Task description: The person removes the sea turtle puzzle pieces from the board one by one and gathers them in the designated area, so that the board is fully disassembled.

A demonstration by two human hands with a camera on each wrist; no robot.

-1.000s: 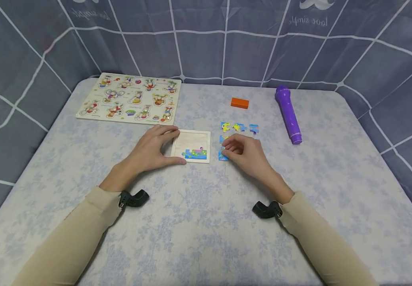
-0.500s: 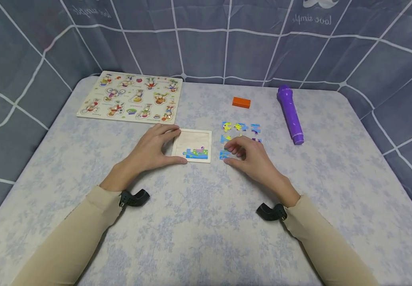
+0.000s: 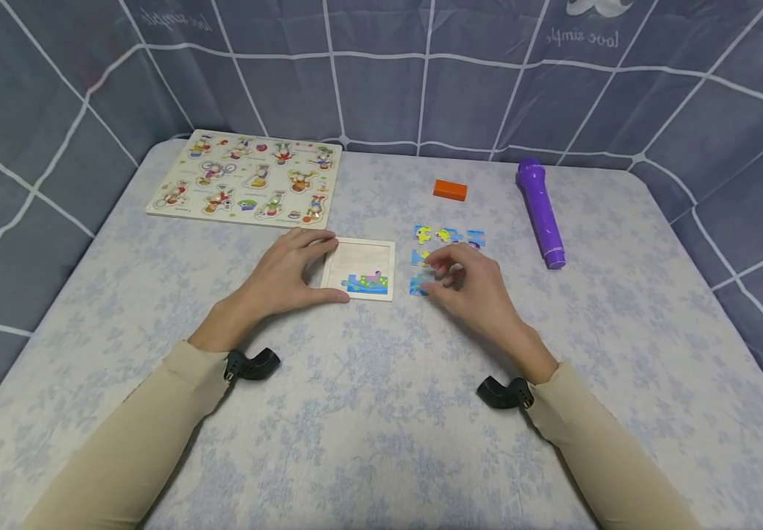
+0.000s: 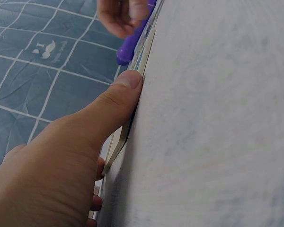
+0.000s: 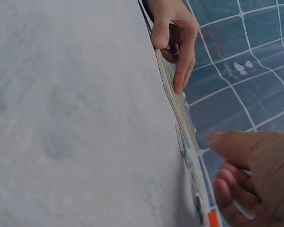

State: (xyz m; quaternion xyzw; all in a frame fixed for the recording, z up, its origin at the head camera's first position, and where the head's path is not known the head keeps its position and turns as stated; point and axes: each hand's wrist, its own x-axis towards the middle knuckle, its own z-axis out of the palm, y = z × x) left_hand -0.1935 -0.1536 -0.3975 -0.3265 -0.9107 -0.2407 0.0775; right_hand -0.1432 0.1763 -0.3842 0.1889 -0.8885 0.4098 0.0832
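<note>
My left hand (image 3: 278,274) holds a small pale wooden puzzle tray (image 3: 363,256) by its left side, thumb at the near edge and fingers at the far left corner. Joined blue, green and pink jigsaw pieces (image 3: 368,285) lie along the tray's near side; bare wood shows above them. Right of the tray, my right hand (image 3: 477,291) hovers over loose jigsaw pieces (image 3: 423,234) laid in rows, hiding some of them. Its fingers are loosely bent, with thumb and index apart and nothing between them. In the right wrist view the right thumb (image 5: 234,144) appears clear of the pieces.
A large picture-puzzle board (image 3: 238,179) with knobbed figures lies at the back left. Behind the loose pieces is an orange block (image 3: 451,190). A purple toy microphone (image 3: 540,213) lies at the right. A grey grid-patterned curtain (image 3: 381,88) hangs behind the table.
My right hand has shifted slightly right, and its thumb and index have parted above the pieces. The left hand keeps its hold on the tray. The whole head view has shifted a little.
</note>
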